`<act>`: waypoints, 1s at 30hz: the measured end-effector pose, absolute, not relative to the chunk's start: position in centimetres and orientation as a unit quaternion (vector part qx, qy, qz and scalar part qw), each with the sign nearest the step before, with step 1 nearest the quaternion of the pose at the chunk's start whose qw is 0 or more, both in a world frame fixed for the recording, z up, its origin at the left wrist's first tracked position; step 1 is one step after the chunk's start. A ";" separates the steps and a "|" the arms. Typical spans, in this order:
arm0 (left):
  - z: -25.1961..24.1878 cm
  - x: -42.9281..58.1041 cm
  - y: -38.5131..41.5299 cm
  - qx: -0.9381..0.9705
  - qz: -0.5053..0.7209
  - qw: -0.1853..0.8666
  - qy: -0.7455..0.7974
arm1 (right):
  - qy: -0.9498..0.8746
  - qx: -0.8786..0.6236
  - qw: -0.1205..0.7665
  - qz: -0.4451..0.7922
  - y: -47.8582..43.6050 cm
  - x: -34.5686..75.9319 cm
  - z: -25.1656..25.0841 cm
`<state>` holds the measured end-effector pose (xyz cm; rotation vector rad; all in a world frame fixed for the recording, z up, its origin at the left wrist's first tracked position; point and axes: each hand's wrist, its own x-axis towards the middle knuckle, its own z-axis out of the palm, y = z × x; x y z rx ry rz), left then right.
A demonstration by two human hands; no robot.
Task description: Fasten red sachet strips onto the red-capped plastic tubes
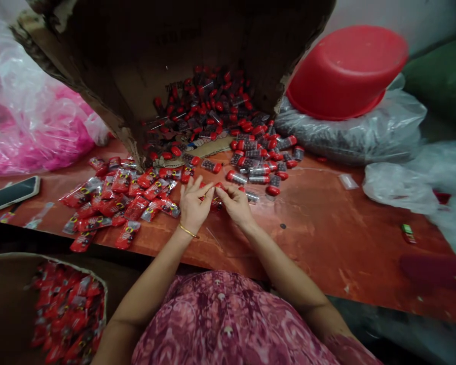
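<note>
In the middle of the frame, the left hand (195, 205) and the right hand (236, 203) come together over the desk (258, 243), and each pinches with thumb and forefinger at the upper edge of one small red packet (217, 204). The fingers cover most of it, so I cannot tell whether its mouth is closed; such a fingertip grip probably serves to control a thin, soft edge. The other fingers of the left hand are spread, perhaps in order not to press the packet. Above the hands, a big carton (117, 81) lies on its side with its mouth toward the person, and the red-capped bottles (256, 165) spill from it onto the desk, seemingly so that they can be reached without lifting. To the left of the hands, filled packets (121, 197) lie in a loose heap near the desk's front edge. At the lower left, a box (107, 299) stands below this edge and contains more red packets (66, 304); this low position would suit things pushed down from the heap. At the upper right, a red basin (349, 66) rests upside down on a bulging plastic bag (349, 137), maybe only to save space.
</note>
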<state>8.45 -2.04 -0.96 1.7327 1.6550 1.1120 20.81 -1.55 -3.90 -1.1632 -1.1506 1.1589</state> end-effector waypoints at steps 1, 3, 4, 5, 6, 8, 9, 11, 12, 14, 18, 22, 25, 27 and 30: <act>-0.9 8.6 -2.4 0.612 0.430 0.270 0.607 | -0.477 -0.493 0.544 0.483 -1.7 20.8 -3.7; -0.9 8.7 -3.1 0.555 0.445 0.354 0.607 | -0.484 -0.509 0.547 0.455 -2.1 20.9 -3.5; -1.0 8.7 -3.4 0.520 0.436 0.415 0.606 | -0.493 -0.518 0.546 0.437 -2.4 21.0 -3.4; -1.0 8.8 -3.7 0.479 0.421 0.481 0.601 | -0.504 -0.526 0.544 0.417 -2.7 21.2 -3.4; -1.0 8.8 -3.9 0.433 0.408 0.546 0.590 | -0.516 -0.532 0.541 0.398 -2.9 21.3 -3.4; -0.9 9.0 -4.2 0.330 0.404 0.646 0.558 | -0.544 -0.533 0.533 0.368 -3.4 21.5 -3.5; -0.8 9.1 -4.3 0.279 0.408 0.682 0.539 | -0.558 -0.527 0.529 0.361 -3.6 21.5 -3.6; -0.6 9.2 -4.3 0.202 0.397 0.738 0.506 | -0.585 -0.514 0.519 0.353 -3.9 21.5 -3.9; -0.4 9.2 -4.3 0.179 0.388 0.756 0.496 | -0.596 -0.509 0.513 0.350 -4.0 21.5 -4.0; -0.4 9.3 -4.3 0.168 0.391 0.761 0.490 | -0.612 -0.504 0.501 0.347 -4.2 21.5 -4.1; -0.6 9.5 -4.2 0.185 0.452 0.704 0.516 | -0.639 -0.508 0.458 0.352 -4.3 22.2 -3.9; -0.6 9.6 -3.9 0.155 0.467 0.690 0.530 | -0.690 -0.590 0.357 0.221 -3.4 25.5 -3.7; -0.4 9.5 -3.5 0.114 0.471 0.696 0.531 | -0.671 -0.695 0.246 0.080 -2.7 28.6 -4.5; -0.2 9.5 -3.3 0.091 0.465 0.705 0.528 | -0.664 -0.716 0.204 0.070 -2.7 29.9 -5.4; -0.1 9.6 -3.3 0.068 0.461 0.713 0.523 | -0.658 -0.687 0.268 0.151 -3.8 30.0 -6.1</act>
